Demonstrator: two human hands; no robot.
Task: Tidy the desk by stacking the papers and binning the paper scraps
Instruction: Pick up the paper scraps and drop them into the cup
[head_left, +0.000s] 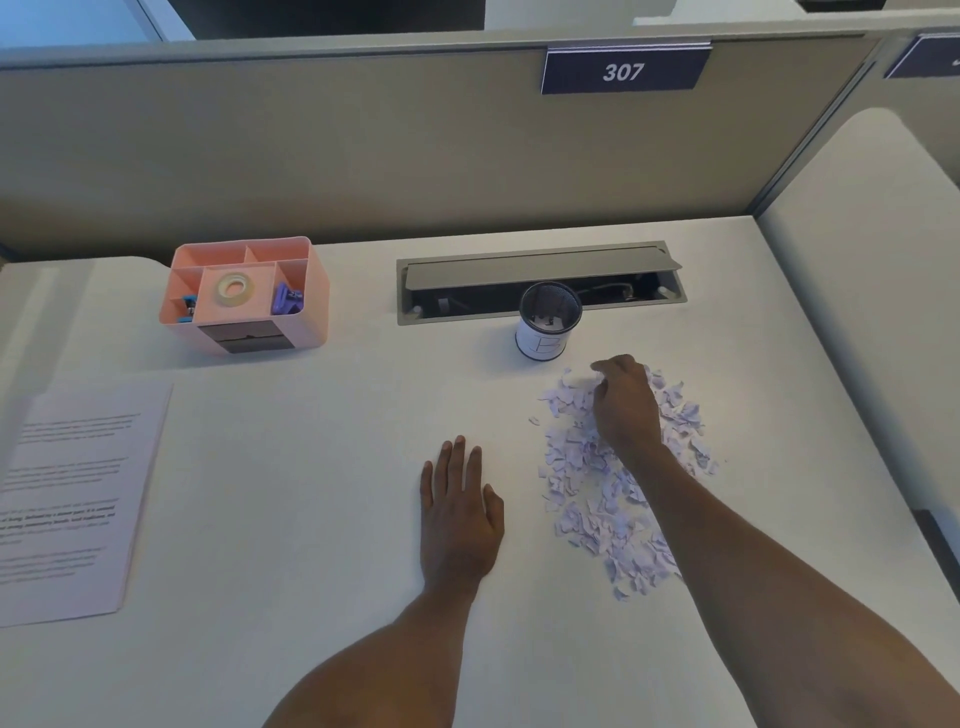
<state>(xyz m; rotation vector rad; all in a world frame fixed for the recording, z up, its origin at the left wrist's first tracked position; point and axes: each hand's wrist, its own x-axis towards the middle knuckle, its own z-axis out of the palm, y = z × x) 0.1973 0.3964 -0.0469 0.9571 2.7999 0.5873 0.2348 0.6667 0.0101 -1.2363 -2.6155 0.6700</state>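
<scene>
A heap of pale lilac paper scraps (592, 499) lies on the white desk (311, 467) at the right. My right hand (626, 405) is on the far end of the heap, fingers curled round a pinch of scraps. Just beyond it stands a small black mesh bin (548, 322) with a white label, open at the top. My left hand (460, 512) rests flat on the desk, fingers straight, left of the heap. A stack of printed papers (72, 493) lies at the desk's left edge.
A pink desk organiser (244, 296) with a tape roll and clips stands at the back left. A grey cable hatch (540, 280), lid raised, is set in the desk behind the bin. A beige partition (363, 145) with a "307" plate closes the back.
</scene>
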